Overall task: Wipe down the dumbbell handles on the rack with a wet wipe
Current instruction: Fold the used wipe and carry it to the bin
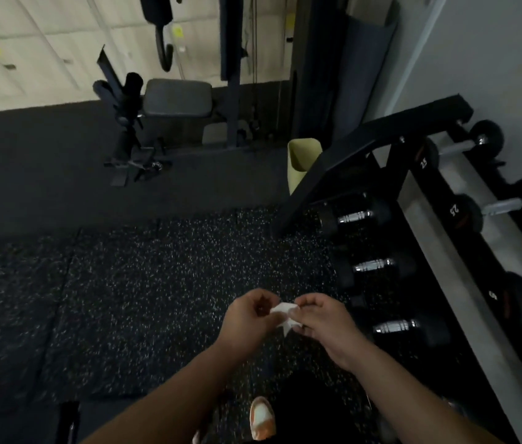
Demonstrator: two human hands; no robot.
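A small crumpled white wet wipe (282,317) was pinched between the left hand (247,318) and the right hand (325,322), both with curled fingers, above the speckled black rubber floor (157,283). Just beside them stood the black metal dumbbell rack (365,145), its chrome-handled black dumbbells (357,216) resting on the lower and upper tiers.

A small white wet wipe (282,317) sits crumpled; chrome dumbbell handles (369,266) (black-headed) lie on the rack (365,149).

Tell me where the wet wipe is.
In the head view, low centre: the wet wipe is pinched between left hand and right hand, above the floor, left of the dumbbell rack.
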